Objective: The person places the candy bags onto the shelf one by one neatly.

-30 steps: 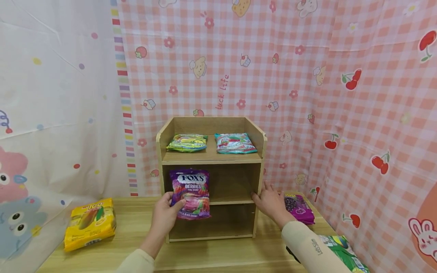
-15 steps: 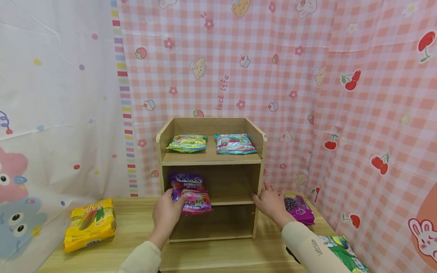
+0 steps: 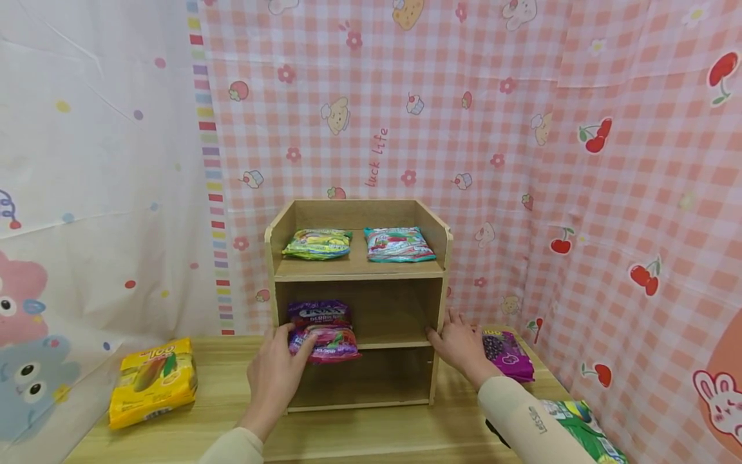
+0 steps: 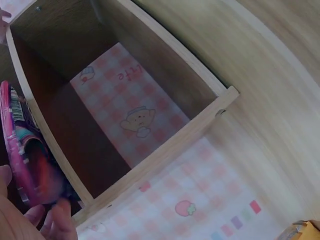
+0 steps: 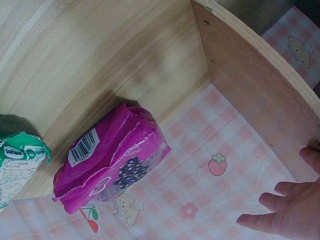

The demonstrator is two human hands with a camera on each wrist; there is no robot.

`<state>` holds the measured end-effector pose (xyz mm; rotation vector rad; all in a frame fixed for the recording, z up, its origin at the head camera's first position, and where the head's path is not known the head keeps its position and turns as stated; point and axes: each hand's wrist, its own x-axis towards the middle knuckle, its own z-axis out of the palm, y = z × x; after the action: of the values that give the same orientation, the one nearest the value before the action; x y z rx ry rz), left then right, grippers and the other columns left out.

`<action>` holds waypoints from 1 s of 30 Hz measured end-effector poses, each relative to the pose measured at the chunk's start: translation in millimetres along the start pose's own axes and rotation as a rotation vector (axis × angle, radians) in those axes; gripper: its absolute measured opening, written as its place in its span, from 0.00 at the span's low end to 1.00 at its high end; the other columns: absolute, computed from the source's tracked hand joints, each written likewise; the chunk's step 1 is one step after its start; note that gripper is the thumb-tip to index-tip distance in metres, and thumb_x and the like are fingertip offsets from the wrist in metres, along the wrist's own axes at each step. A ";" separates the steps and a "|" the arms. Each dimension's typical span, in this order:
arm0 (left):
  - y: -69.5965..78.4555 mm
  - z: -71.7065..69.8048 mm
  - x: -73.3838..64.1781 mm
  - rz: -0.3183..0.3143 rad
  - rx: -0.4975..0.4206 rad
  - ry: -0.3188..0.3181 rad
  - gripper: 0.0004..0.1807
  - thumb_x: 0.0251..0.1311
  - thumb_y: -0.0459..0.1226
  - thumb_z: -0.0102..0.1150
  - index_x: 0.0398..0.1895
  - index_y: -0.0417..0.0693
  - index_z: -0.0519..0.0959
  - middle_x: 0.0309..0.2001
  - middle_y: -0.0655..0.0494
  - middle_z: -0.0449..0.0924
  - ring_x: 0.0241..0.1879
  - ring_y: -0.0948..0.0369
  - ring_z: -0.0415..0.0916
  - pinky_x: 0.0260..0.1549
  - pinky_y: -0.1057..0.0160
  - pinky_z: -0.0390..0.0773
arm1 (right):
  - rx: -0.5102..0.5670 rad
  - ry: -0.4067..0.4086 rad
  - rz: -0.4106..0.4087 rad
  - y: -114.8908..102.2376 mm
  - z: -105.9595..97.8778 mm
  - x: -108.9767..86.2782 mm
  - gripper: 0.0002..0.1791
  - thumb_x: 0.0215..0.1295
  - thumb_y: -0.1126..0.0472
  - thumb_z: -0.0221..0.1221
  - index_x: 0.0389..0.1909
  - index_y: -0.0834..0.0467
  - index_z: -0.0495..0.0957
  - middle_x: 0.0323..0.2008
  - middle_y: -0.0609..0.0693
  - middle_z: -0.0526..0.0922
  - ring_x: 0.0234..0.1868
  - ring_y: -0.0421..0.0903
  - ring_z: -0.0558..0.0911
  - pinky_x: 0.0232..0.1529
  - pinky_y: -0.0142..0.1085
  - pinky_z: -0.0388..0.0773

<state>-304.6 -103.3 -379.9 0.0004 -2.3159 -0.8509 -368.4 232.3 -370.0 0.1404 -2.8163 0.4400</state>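
Note:
A purple Fox's Berries candy bag (image 3: 330,345) lies at the left of the middle shelf, its near end jutting past the shelf's front edge. My left hand (image 3: 278,370) pinches the bag's left side, thumb on top. In the left wrist view, the candy bag (image 4: 22,155) shows side-on, with the fingertips of that hand (image 4: 25,222) at its near end. On the other side, my right hand (image 3: 462,345) rests its spread fingers against the right side panel of the wooden shelf unit (image 3: 359,276). The right wrist view has this hand (image 5: 292,207) beside the panel with fingers extended.
On the top shelf lie a yellow-green candy bag (image 3: 319,244) and a teal one (image 3: 399,245). A yellow mango packet (image 3: 155,380) stands on the table at left. To the right are a purple packet (image 3: 505,354) and a green one (image 3: 585,428).
The berries bag has gone from upright in front of the shelf to lying back on the middle shelf. My left hand has shifted slightly left and its grip looks looser. The right hand stays put.

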 end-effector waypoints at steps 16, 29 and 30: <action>-9.4 18.3 -4.5 0.778 0.141 0.202 0.27 0.44 0.52 0.75 0.44 0.44 0.83 0.43 0.46 0.80 0.42 0.47 0.77 0.39 0.47 0.75 | -0.013 0.013 -0.003 -0.2 0.4 0.9 0.38 0.74 0.44 0.47 0.70 0.71 0.63 0.74 0.67 0.54 0.74 0.67 0.53 0.65 0.72 0.42; -15.5 24.6 -3.6 0.977 0.241 0.255 0.07 0.56 0.36 0.62 0.38 0.47 0.83 0.37 0.50 0.80 0.35 0.51 0.79 0.32 0.50 0.77 | -0.024 0.013 -0.003 0.3 1.0 1.6 0.36 0.74 0.43 0.47 0.67 0.70 0.67 0.74 0.66 0.55 0.73 0.66 0.54 0.65 0.72 0.42; -15.0 24.7 -3.3 0.981 0.235 0.264 0.08 0.59 0.37 0.57 0.37 0.47 0.83 0.37 0.50 0.80 0.34 0.50 0.79 0.31 0.50 0.77 | -0.024 0.014 -0.003 0.3 1.0 1.7 0.36 0.74 0.43 0.47 0.67 0.70 0.67 0.74 0.66 0.55 0.73 0.66 0.55 0.65 0.72 0.42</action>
<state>-319.7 -100.2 -404.6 -0.7973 -1.8055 -0.0651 -370.3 232.2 -370.5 0.1358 -2.8060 0.4053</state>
